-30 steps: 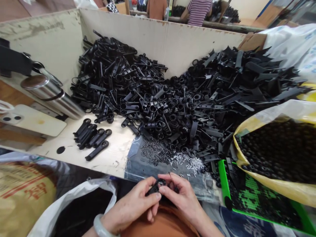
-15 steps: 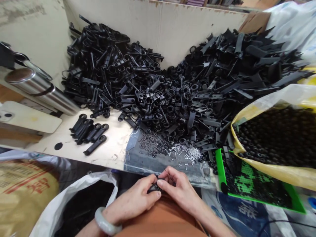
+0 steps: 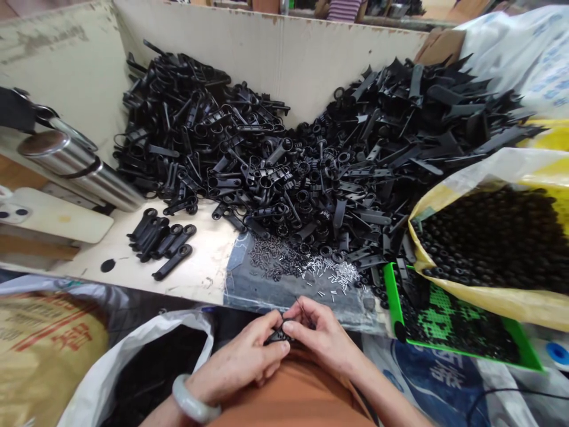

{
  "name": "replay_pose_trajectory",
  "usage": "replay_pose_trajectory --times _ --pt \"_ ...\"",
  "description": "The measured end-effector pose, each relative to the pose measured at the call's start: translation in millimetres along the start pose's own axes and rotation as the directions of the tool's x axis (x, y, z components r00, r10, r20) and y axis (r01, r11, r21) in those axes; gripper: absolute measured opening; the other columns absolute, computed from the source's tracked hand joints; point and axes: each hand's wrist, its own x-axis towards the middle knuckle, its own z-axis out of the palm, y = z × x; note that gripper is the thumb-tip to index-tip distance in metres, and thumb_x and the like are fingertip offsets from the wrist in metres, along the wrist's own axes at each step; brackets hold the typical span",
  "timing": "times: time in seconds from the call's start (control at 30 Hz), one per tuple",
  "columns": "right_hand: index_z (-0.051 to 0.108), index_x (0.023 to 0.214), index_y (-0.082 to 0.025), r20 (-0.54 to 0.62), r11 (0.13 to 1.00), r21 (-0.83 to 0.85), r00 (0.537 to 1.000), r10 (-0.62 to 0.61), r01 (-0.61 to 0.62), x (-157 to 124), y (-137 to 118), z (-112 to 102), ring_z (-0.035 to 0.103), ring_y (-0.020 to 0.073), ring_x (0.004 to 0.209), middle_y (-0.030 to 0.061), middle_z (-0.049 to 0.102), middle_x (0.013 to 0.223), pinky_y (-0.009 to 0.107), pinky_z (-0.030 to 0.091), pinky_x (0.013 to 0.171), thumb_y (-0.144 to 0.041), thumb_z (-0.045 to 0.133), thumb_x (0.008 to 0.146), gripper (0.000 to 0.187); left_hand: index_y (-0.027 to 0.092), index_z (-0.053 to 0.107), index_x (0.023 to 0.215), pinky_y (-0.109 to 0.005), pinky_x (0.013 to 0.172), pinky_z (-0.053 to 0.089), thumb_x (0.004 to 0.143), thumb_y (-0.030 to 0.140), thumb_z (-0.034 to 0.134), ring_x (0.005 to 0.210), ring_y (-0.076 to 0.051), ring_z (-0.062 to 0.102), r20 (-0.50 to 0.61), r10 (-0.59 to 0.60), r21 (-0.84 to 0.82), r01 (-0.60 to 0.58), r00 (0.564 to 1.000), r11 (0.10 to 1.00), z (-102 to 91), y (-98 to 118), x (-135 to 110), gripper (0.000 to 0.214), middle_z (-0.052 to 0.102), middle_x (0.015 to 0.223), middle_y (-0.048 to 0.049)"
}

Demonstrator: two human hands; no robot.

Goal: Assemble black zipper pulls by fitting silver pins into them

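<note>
My left hand [image 3: 242, 359] and my right hand [image 3: 317, 332] meet above my lap, both pinched on one small black plastic part [image 3: 276, 336]. The right fingers also hold a thin pin against it. A pale bangle [image 3: 193, 402] circles my left wrist. Just beyond my hands lies a scatter of small metal pins [image 3: 311, 270] on a dark cloth. Behind that rises a big heap of black plastic arms and rings [image 3: 288, 160]. A short row of several black arms [image 3: 164, 240] lies apart at the left of the table.
A yellow bag of black round parts [image 3: 493, 243] sits at the right over a green tray [image 3: 448, 323]. A white bag [image 3: 146, 367] opens at my left knee. A steel flask [image 3: 77, 169] and a phone [image 3: 48, 216] lie far left. Cardboard walls [image 3: 284, 53] back the bench.
My hands stay together on the small part and have drawn slightly nearer my lap. The view has tilted down, so the people beyond the back wall are nearly out of sight.
</note>
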Motion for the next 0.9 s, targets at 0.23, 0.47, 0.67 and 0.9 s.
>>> replay_pose_trajectory --times 0.23,0.47,0.67,0.9 --pt "0.07 0.117 -0.024 -0.008 0.98 -0.191 0.998 -0.063 0.061 -14 -9 0 0.055 0.0142 0.067 -0.0024 0.069 0.08 0.025 0.042 0.062 -0.041 0.065 0.094 0.028 0.012 0.019 0.157 -0.027 0.068 0.042 0.087 0.05 0.069 0.057 -0.013 0.05 -0.034 0.091 -0.205 -0.096 0.995 0.974 -8.3 -7 -3 0.094 0.061 0.063 0.0065" --pt "0.07 0.102 -0.023 -0.184 0.864 -0.49 0.955 -0.232 0.115 -19 -13 -40 0.068 0.0199 0.078 0.0024 0.073 0.088 0.029 0.049 0.072 -0.033 0.055 0.099 0.018 0.015 0.059 0.116 -0.021 0.05 0.035 0.072 0.056 0.082 0.052 -0.01 0.047 -0.428 0.193 -0.216 -0.307 0.883 0.927 -32.9 3 -1 0.064 0.052 0.054 0.0091" --pt "0.066 0.094 -0.023 -0.014 0.626 -0.736 0.92 -0.392 0.256 32 -26 -24 0.07 0.0174 0.079 0.0014 0.071 0.092 0.025 0.049 0.069 -0.017 0.058 0.097 0.011 0.017 0.062 0.089 -0.019 0.04 0.033 0.07 0.053 0.081 0.035 -0.005 0.033 -0.512 0.204 -0.259 -0.376 0.834 0.889 -20.6 5 22 0.045 0.046 0.042 0.0115" --pt "0.066 0.092 -0.021 0.0 0.446 -0.872 0.911 -0.413 0.202 60 -15 8 0.071 0.0186 0.071 0.0041 0.07 0.089 0.025 0.044 0.06 -0.015 0.059 0.097 0.01 0.016 0.064 0.092 -0.018 0.039 0.035 0.064 0.051 0.086 0.037 -0.005 0.036 -0.508 0.149 -0.402 -0.386 0.849 0.831 -15.6 2 25 0.049 0.049 0.047 0.0107"
